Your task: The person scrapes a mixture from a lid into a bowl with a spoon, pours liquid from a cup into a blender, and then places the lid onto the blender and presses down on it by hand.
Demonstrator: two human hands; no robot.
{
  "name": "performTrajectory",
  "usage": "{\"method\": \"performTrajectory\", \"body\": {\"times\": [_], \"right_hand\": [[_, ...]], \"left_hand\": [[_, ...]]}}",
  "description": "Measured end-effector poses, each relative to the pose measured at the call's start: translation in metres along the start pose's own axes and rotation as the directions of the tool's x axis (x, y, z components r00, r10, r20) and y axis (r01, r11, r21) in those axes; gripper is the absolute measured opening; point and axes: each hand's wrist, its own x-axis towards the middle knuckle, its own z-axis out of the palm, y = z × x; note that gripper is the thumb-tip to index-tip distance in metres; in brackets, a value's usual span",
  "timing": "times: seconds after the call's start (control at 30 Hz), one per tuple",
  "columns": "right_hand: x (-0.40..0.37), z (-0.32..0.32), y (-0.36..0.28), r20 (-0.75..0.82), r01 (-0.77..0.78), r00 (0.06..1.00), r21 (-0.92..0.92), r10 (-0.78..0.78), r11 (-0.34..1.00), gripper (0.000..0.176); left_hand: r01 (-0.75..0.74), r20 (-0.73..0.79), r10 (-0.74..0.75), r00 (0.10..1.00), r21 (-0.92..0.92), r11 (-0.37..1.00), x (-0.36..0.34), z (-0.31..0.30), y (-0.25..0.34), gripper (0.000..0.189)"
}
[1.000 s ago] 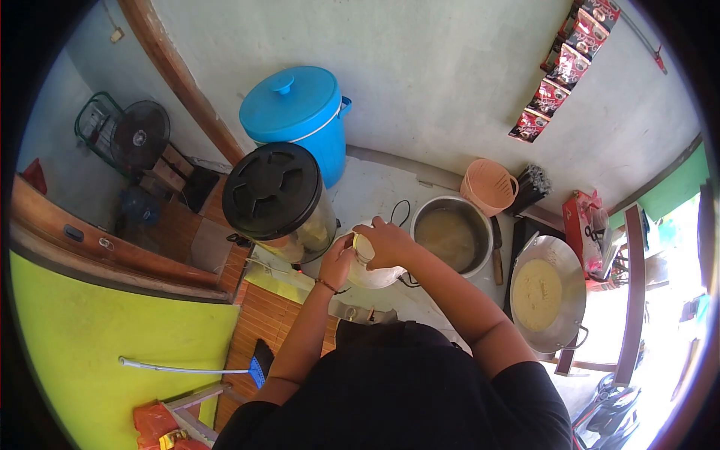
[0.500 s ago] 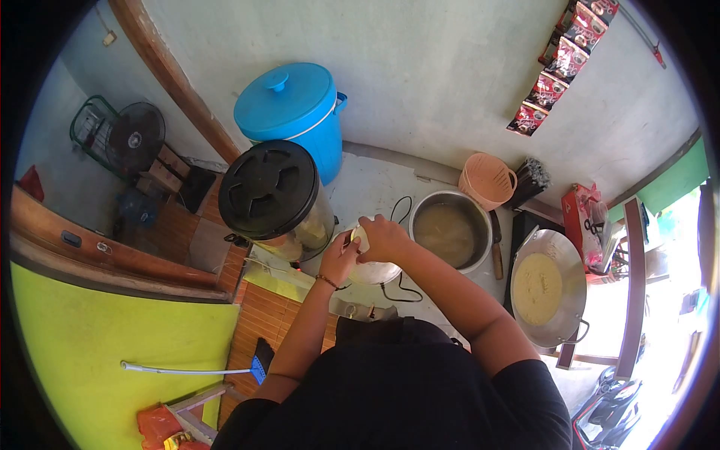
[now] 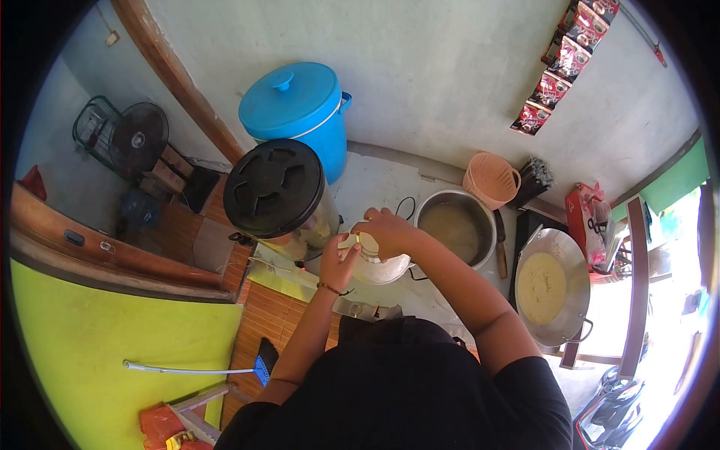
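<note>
Both my hands meet over a white round vessel point(image 3: 386, 274) on the table. Between them is a small pale round piece point(image 3: 367, 242), shaped like a cup or lid; its kind is unclear. My left hand point(image 3: 337, 262), with a beaded bracelet at the wrist, grips it from the left, thumb against its near side. My right hand point(image 3: 390, 234) curls over it from the right, fingers closed at its upper edge. The two hands partly cover the white vessel, and a black cord point(image 3: 406, 208) lies behind it.
A tall clear container with a black lid point(image 3: 274, 187) stands left, before a blue lidded bucket point(image 3: 292, 105). Right are a steel pot of cloudy liquid point(image 3: 493, 232), a knife point(image 3: 501, 251), a pink basket point(image 3: 486, 180) and a wok of pale batter point(image 3: 574, 300).
The pale round piece is tilted differently, showing more of its face. My left thumb and fingers have spread a little around it, and my right fingers have shifted. The view has moved slightly.
</note>
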Motion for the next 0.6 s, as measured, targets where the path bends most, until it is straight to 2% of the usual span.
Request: {"method": "performTrajectory", "body": {"times": [0.23,0.37,0.43,0.47,0.53,0.6], "right_hand": [[0.005,-0.007,-0.004,0.024,-0.078,0.997,-0.017,0.079,0.997,0.082],[0.006,-0.014,-0.009,0.049,-0.235,0.971,-0.001,0.235,0.972,0.087],[0.009,-0.013,-0.01,0.086,-0.341,0.936,-0.003,0.34,0.94,0.09],[0.005,-0.009,-0.01,-0.04,-0.279,0.96,-0.015,0.279,0.96,0.089],[-0.005,0.002,-0.009,-0.279,-0.158,0.951,-0.063,0.135,0.985,0.087],[0.001,0.007,-0.002,-0.187,-0.105,0.978,-0.035,0.097,0.994,0.085]], "left_hand": [[-0.012,0.001,0.012,1.0,-0.001,1.0,0.0,0.005,-0.005,0.045],[-0.126,-0.046,0.129,0.991,0.063,0.99,0.003,0.009,-0.03,0.039],[-0.12,-0.044,0.119,0.992,-0.018,0.993,0.002,0.008,-0.036,0.04],[-0.117,-0.043,0.114,0.993,-0.058,0.991,0.001,0.007,-0.04,0.04],[-0.241,-0.006,0.241,0.97,0.01,0.97,0.001,0.002,-0.047,0.049],[-0.318,0.067,0.312,0.948,0.121,0.94,-0.004,0.002,-0.046,0.061]]}}
